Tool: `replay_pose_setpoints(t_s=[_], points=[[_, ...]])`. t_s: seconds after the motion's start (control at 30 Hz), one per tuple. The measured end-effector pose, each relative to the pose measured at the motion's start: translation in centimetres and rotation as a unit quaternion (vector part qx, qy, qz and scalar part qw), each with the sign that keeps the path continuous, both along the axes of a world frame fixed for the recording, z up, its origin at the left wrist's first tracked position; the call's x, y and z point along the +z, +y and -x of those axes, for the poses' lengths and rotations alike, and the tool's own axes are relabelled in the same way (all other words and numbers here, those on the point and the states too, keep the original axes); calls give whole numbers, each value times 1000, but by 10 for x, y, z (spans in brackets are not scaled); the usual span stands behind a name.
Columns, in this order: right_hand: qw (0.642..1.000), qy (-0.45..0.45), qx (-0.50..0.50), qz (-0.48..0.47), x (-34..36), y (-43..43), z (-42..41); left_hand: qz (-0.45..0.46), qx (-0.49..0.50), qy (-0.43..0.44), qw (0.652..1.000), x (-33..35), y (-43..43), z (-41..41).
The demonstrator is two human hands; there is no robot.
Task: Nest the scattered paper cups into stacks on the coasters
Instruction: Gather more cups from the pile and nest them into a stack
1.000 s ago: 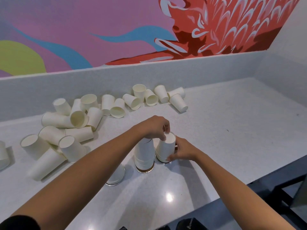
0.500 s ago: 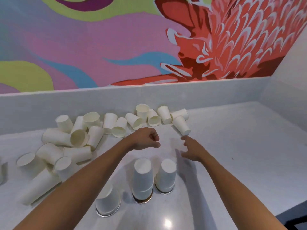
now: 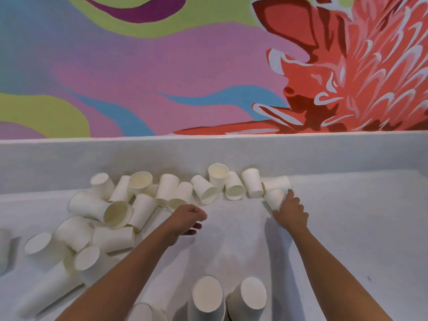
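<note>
Several white paper cups lie scattered on the white counter [image 3: 347,228] along the back ledge and to the left. Three upside-down cup stacks stand at the bottom edge: a middle stack [image 3: 207,297], a right stack [image 3: 251,295] and a cut-off left one [image 3: 141,312]. Their coasters fall below the frame. My right hand [image 3: 290,212] is stretched out to the rightmost lying cup [image 3: 273,196], fingers wrapped over its side as it rests on the counter. My left hand [image 3: 187,218] hovers near the middle cups with curled fingers, holding nothing.
A low white ledge [image 3: 324,154] runs behind the cups, under a colourful painted wall. The densest pile of cups [image 3: 104,212] lies at the left, some nested in pairs. One more cup [image 3: 3,249] shows at the far left edge.
Both hands left the stacks and reached forward toward the scattered cups. My right hand has landed on the rightmost cup. The view tilted up, pushing the stacks to the bottom edge.
</note>
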State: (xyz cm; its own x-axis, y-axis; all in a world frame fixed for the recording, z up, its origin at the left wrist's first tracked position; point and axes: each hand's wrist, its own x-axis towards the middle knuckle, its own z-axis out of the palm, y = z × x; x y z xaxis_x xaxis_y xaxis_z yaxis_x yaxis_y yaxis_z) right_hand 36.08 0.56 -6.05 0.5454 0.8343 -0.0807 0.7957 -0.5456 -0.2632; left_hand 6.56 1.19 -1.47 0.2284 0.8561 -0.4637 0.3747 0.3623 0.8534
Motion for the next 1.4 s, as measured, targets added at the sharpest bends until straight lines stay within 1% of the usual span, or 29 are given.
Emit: replay_pose_setpoints(t_s=[0.13, 0.2, 0.27, 0.33, 0.43, 0.5, 0.57, 0.67, 0.73, 0.8, 0.87, 0.97, 1.0, 1.03, 1.07, 1.1, 1.13, 1.17, 1.2, 1.23, 1.33, 1.4], points=[[997, 63, -37, -11, -11, 8, -2, 26, 30, 23, 999, -16, 10, 1], [991, 117, -59, -15, -13, 7, -2, 30, 31, 34, 999, -20, 13, 0], [981, 173, -84, -21, -9, 5, 2, 17, 17, 58, 998, -24, 15, -1], [977, 194, -83, 5, 3, 2, 10, -12, -12, 91, 996, -26, 18, -3], [973, 219, -12, 78, 34, -6, 29, -52, -55, 135, 988, -25, 17, -7], [960, 258, 52, 98, 54, -12, 46, -82, -78, 151, 982, -24, 13, -12], [947, 282, 107, 110, 72, -15, 65, -115, -106, 147, 977, -23, 9, -18], [936, 277, 177, 122, 91, -16, 93, -161, -163, 152, 961, -23, 4, -23], [928, 271, 222, 128, 96, -13, 109, -181, -176, 151, 956, -24, 2, -23], [917, 279, 262, 116, 98, -9, 122, -193, -161, 142, 957, -25, 3, -22], [905, 285, 301, 100, 99, -1, 129, -180, -128, 118, 968, -23, 5, -15], [868, 352, 326, 129, 99, 19, 124, -151, -79, 81, 982, -19, 12, 2], [867, 358, 323, 128, 95, 29, 119, -146, -57, 86, 984, -19, 14, 8], [879, 341, 316, 107, 87, 40, 115, -142, -35, 89, 985, -20, 18, 14], [905, 283, 311, 69, 78, 51, 112, -138, -15, 86, 987, -21, 21, 19], [932, 187, 310, 27, 69, 62, 110, -131, 0, 79, 988, -22, 24, 24], [947, 81, 312, -8, 60, 72, 110, -122, 13, 69, 990, -23, 27, 27], [948, -2, 316, -32, 53, 81, 112, -113, 26, 58, 992, -25, 30, 31], [946, -54, 317, -45, 48, 88, 114, -107, 37, 47, 992, -27, 32, 33], [942, -86, 320, -47, 45, 96, 117, -102, 46, 37, 993, -28, 35, 35], [930, -152, 335, -12, 37, 111, 121, -84, 54, 7, 995, -32, 37, 37], [923, -172, 345, 10, 31, 116, 123, -75, 61, -17, 995, -34, 39, 36]])
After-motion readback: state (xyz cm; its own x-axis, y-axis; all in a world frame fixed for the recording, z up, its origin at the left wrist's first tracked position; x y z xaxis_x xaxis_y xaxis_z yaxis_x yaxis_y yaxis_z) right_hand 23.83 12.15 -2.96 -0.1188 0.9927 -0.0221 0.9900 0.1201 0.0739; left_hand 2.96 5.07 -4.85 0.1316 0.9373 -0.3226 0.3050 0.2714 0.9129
